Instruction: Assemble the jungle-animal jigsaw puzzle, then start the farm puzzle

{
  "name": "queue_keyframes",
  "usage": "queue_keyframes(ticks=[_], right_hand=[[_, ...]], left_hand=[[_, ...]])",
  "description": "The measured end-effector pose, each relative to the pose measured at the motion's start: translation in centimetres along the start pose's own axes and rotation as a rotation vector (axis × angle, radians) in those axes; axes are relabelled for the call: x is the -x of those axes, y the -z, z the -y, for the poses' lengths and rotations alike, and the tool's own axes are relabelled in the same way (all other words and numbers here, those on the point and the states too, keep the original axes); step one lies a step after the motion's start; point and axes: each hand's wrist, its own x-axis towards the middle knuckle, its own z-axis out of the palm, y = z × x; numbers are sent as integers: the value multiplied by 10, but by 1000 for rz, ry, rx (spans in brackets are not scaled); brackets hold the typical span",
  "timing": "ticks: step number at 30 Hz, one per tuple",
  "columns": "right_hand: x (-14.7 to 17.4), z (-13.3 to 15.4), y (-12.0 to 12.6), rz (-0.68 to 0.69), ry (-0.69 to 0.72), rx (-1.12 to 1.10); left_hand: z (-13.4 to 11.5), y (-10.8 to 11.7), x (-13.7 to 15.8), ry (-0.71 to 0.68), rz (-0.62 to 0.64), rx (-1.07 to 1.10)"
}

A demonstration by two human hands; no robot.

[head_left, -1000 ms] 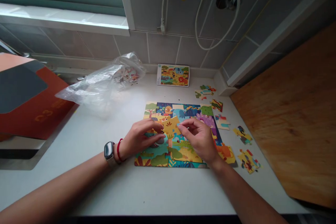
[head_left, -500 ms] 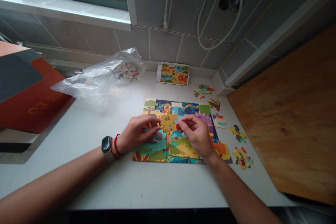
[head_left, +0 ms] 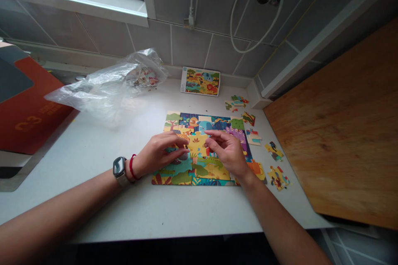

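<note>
A colourful jigsaw puzzle (head_left: pixel 177 178) of jungle animals lies on the white counter, largely joined together. At its middle sits a yellow puzzle piece (head_left: pixel 196 144) with a small plant printed on it, seemingly flat among its neighbours. My left hand (head_left: pixel 166 149) hovers at the left edge of this piece, thumb and fingers apart. On the other side, my right hand (head_left: pixel 228 149) has its index finger stretched out and its thumb near the piece's right edge. Both hands cover parts of the puzzle.
Several loose piece groups (head_left: pixel 253 136) line the puzzle's right side. A picture card (head_left: pixel 200 81) leans at the wall, beside a clear plastic bag (head_left: pixel 108 83). An orange-and-grey box (head_left: pixel 40 103) stands left; a wooden board (head_left: pixel 342 132) leans right.
The yellow piece, tilted between both hands before, now lies flatter in the puzzle. My right fingers have spread apart from it. The view has shifted slightly.
</note>
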Motion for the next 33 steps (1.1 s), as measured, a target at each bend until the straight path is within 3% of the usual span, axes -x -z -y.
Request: queue_keyframes(ticks=[3,8,12,26,33], right_hand=[[-5,5,12,-114,55,17],[-23,7,50,-509,110,-103],[-32,4,72,-658,102,-192],[-32,-14,54,-559,35,-138],[-35,-10,61,-620,65,-130]], left_hand=[[0,0,0,-1,16,-22],[2,0,1,-24,33,-3],[1,-1,2,-53,49,1],[-1,-2,0,-39,129,43],[-5,1,-4,-134,209,45]])
